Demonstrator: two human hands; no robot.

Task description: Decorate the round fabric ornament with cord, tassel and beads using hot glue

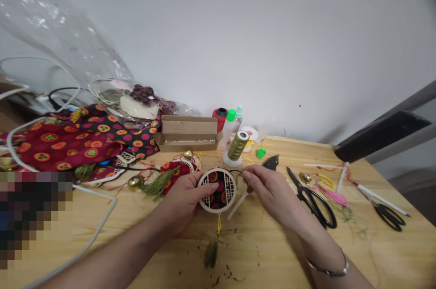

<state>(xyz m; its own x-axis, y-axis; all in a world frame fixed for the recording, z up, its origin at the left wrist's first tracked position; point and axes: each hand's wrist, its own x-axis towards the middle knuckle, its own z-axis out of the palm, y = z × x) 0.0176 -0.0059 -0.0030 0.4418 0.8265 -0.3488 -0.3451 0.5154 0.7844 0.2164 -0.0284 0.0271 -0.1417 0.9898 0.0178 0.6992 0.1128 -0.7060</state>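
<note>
My left hand (pixel 188 193) grips a round ornament (pixel 218 190), its thumb across the front. The ornament has a pale lattice frame over dark fabric with red and orange circles. A yellow loop and a green tassel (pixel 211 252) hang from its lower edge. To its right, my right hand (pixel 267 189) is closed, fingertips pinched on a thin dark cord (pixel 237 172) that runs toward the ornament. What lies inside the pinch is partly hidden. Below those fingers a white stick (pixel 237 206) rests on the table.
Behind the hands stand a green thread spool (pixel 237 146), a green-capped bottle (pixel 228 129) and an open cardboard box (pixel 189 134). Black scissors (pixel 316 205) lie at right, with a second pair (pixel 390 216) beyond. Patterned fabric (pixel 71 144) and a white cable (pixel 102 223) occupy the left.
</note>
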